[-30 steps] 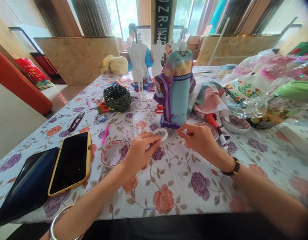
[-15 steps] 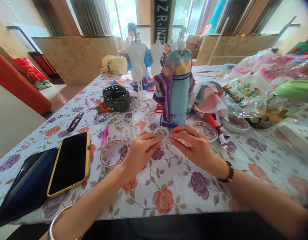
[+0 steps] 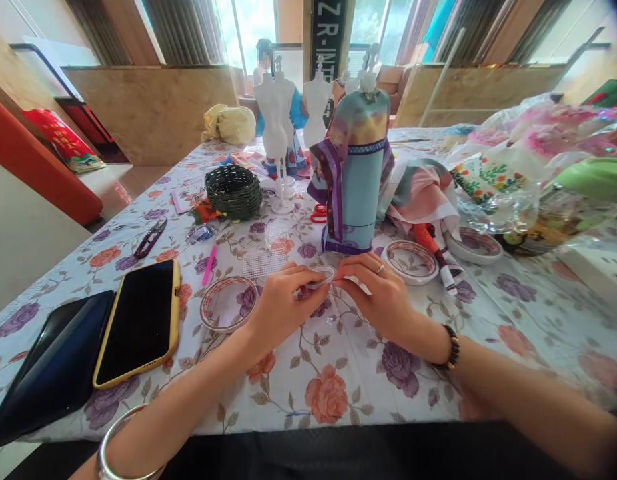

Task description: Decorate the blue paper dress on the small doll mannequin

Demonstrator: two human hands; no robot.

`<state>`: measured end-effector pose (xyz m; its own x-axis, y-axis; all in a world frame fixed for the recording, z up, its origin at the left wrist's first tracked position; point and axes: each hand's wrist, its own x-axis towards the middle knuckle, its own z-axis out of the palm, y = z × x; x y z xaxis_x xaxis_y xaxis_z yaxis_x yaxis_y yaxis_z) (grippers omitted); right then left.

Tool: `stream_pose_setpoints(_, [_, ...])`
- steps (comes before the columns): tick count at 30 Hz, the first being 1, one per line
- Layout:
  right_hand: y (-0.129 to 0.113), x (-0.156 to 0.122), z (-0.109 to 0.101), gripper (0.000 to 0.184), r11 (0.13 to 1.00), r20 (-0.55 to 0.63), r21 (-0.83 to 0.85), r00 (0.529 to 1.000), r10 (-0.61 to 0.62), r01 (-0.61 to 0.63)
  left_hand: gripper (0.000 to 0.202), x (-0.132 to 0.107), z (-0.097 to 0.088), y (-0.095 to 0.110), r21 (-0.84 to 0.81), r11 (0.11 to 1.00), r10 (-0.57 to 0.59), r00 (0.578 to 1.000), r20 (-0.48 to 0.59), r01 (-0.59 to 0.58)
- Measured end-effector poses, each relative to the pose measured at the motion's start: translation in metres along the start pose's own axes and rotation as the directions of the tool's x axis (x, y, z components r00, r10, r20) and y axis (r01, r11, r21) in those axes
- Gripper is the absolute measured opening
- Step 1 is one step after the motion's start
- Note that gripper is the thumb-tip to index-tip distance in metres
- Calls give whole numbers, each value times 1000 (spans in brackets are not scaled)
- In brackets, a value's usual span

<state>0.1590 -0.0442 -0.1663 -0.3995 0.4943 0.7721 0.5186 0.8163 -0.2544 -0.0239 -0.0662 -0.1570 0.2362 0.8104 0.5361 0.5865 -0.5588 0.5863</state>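
Small white tape ring (image 3: 331,272): partly hidden by the left hand (image 3: 283,300) fingers; can't tell whether the right hand (image 3: 375,293) pinches a tape end. Larger left tape roll (image 3: 206,312): right side tucked behind left wrist. Silver bangle (image 3: 104,448) and left forearm cut by bottom edge; right forearm (image 3: 528,387) blurs out at right edge. Red scissors (image 3: 317,215): blades hidden behind dressed mannequin (image 3: 361,193). Far person (image 3: 263,57): blurred, mostly blocked. Sign (image 3: 328,30): lettering cut at top. Speck (image 3: 329,320) near hands: too small to ID.
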Motion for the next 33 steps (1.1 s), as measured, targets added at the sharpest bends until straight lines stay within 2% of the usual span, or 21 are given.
stream_pose_setpoints(2, [-3, -1, 1, 13, 998, 37, 36, 998, 57, -58, 7, 0, 1, 1, 0, 999, -37, 999, 0, 37])
stream_pose_setpoints(4, [-5, -2, 2, 13, 973, 84, 102, 976, 201, -209, 7, 0, 1, 1, 3, 999, -49, 999, -6, 49])
stream_pose_setpoints(6, [-7, -3, 3, 11, 893, 144, 193, 912, 385, -407, 7, 0, 0, 1, 7, 999, -45, 999, -20, 45])
stream_pose_setpoints(8, [-9, -2, 4, 12, 766, 219, 292, 820, 529, -573, 8, -1, 0, 1, 16, 999, -40, 999, -36, 40])
stream_pose_setpoints(10, [-10, -1, 4, 13, 645, 291, 365, 740, 606, -671, 9, -1, 1, 0, 30, 999, -31, 999, -43, 33])
stream_pose_setpoints(13, [-11, 1, 5, 13, 543, 349, 423, 683, 641, -726, 10, -2, 2, -1, 52, 998, -22, 999, -38, 24])
stream_pose_setpoints(17, [-11, 1, 7, 9, 532, 361, 446, 689, 629, -720, 11, -3, 5, 0, 67, 997, -34, 999, -27, 36])
stream_pose_setpoints(23, [-11, 2, 6, 7, 636, 277, 323, 712, 645, -701, 6, -4, 8, 6, 51, 994, -89, 993, -73, 93])
stream_pose_setpoints(28, [-10, 1, 8, 9, 658, 253, 306, 725, 641, -688, 11, -2, 10, 15, 9, 977, -212, 974, -79, 214])
stream_pose_setpoints(33, [-9, 0, 11, 10, 653, 223, 364, 743, 631, -664, 19, 1, 13, 22, -89, 932, -358, 931, -70, 352])
